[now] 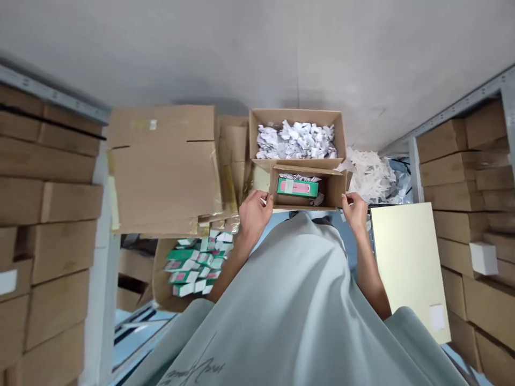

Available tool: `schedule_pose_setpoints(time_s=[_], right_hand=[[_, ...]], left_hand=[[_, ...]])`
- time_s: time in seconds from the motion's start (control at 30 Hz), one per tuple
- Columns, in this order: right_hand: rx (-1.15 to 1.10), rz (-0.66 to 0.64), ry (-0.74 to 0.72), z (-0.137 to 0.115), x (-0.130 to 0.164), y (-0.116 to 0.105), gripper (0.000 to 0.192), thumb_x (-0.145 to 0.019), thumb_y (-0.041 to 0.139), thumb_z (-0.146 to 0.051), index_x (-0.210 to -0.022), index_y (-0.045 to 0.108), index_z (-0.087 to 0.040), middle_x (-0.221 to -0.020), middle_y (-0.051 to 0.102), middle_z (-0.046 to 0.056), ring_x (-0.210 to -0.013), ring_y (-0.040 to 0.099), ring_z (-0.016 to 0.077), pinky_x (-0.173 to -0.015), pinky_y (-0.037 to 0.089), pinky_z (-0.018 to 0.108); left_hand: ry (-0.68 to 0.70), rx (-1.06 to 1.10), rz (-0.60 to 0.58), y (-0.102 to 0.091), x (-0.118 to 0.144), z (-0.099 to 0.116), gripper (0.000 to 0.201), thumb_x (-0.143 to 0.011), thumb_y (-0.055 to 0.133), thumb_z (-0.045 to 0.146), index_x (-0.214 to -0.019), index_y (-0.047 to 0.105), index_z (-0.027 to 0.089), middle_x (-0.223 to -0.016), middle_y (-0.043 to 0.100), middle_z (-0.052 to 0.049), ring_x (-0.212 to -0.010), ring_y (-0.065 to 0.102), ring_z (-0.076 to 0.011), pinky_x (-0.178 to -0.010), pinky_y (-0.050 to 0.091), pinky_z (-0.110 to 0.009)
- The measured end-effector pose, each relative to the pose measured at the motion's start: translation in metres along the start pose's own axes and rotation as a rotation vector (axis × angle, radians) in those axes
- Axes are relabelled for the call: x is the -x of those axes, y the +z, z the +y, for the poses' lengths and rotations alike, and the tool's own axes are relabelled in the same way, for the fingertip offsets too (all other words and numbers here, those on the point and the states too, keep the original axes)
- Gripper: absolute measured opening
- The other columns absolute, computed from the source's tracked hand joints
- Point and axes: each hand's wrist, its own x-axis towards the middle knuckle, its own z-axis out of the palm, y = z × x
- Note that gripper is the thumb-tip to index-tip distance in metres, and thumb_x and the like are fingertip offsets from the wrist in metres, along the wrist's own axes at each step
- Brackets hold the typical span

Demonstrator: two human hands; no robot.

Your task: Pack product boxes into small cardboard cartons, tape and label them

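Note:
An open cardboard box (pixel 333 194) stands in front of my body, held at both short sides. My left hand (pixel 256 213) pinches its left edge, thumb and fingers closed on the cardboard. At the opposite side, my right hand (pixel 355 210) grips the right edge in the same way. Inside lies a green and pink product box (pixel 298 187) with a pale label, toward the left. Crumpled paper shows behind it, and a small piece (pixel 317 199) lies at its right. Directly behind stands a larger open carton (pixel 298 162) filled with crumpled white paper (pixel 298 139).
Flattened cardboard sheets (pixel 164 182) are stacked at the left. Below them, a carton (pixel 160 279) holds several green and white product boxes (pixel 197 262). Shredded paper (pixel 370 174) lies at the right, above a cream panel (pixel 408 273). Shelves of brown cartons (pixel 60 241) line both sides.

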Motion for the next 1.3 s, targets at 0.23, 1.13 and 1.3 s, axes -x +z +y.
schedule_pose_setpoints(time_s=[0.23, 1.13, 1.3], right_hand=[[0.020, -0.214, -0.119, -0.032, -0.030, 0.030, 0.053, -0.105, 0.049, -0.066, -0.088, 0.072, -0.022, -0.093, 0.082, 0.015, -0.085, 0.074, 0.0287, -0.088, 0.058, 0.042], [0.485, -0.568, -0.622, -0.218, -0.176, 0.136, 0.035, -0.107, 0.054, -0.021, -0.130, 0.080, -0.018, -0.127, 0.084, 0.019, -0.120, 0.077, 0.0373, -0.105, 0.057, 0.048], [0.233, -0.461, -0.557, -0.188, -0.131, 0.056, 0.036, -0.112, 0.052, -0.038, -0.125, 0.081, -0.021, -0.123, 0.085, 0.012, -0.101, 0.078, 0.0289, -0.101, 0.059, 0.040]], left_hand=[[-0.198, -0.050, 0.041, -0.004, 0.005, -0.039, 0.018, -0.102, 0.065, 0.036, -0.089, 0.068, 0.024, -0.096, 0.075, -0.008, -0.082, 0.070, -0.0258, -0.078, 0.051, -0.036], [0.066, 0.137, 0.016, 0.031, -0.102, -0.023, 0.046, -0.112, 0.057, 0.031, -0.155, 0.072, 0.024, -0.172, 0.059, -0.013, -0.160, 0.055, -0.0331, -0.138, 0.042, -0.051], [0.084, 0.159, 0.005, 0.034, -0.099, -0.028, 0.048, -0.114, 0.055, 0.033, -0.158, 0.070, 0.023, -0.173, 0.057, -0.013, -0.161, 0.054, -0.0330, -0.140, 0.040, -0.050]])
